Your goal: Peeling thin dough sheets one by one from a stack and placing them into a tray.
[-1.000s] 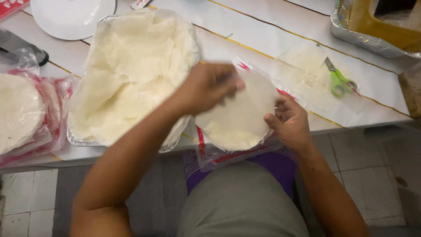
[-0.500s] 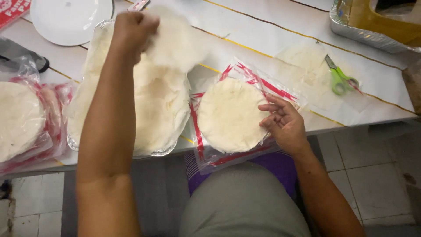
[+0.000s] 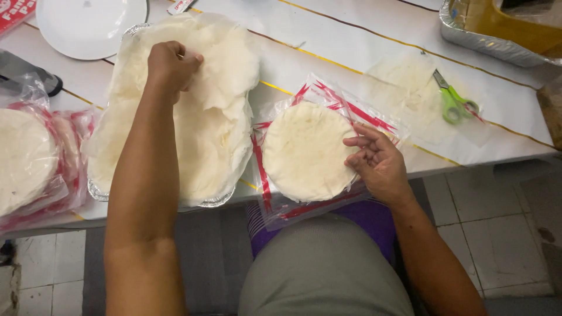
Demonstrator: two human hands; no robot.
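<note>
Since the frame half a second back, my left hand (image 3: 171, 65) has come down a little from the far end of the foil tray and now lies on the heap, while the thin sheet it carried has settled among the others. My right hand (image 3: 377, 162) has hardly shifted.

The left arm is stretched straight out from the shoulder, forearm running up across the near rim of the oval foil tray (image 3: 96, 192). The hand is curled, knuckles up, fingers bent and pinching the thin white round wrapper sheet (image 3: 225, 61) that tops the loose pile of pale wrappers (image 3: 202, 146) filling the tray. I cannot tell how firm that pinch is.

The right arm comes in from the lower right, elbow bent. That hand is loosely open, fingers spread and slightly hooked, fingertips resting on the right edge of the stack of round white wrappers (image 3: 304, 149). The stack lies in its torn clear plastic bag with red stripes (image 3: 275, 205), between my 2 hands and just beside the tray.

Beyond the right hand lie the green-handled scissors (image 3: 453, 100). Past the left hand is a white round plate (image 3: 88, 26); left of that arm sit more bagged wrapper packs (image 3: 29, 158).
</note>
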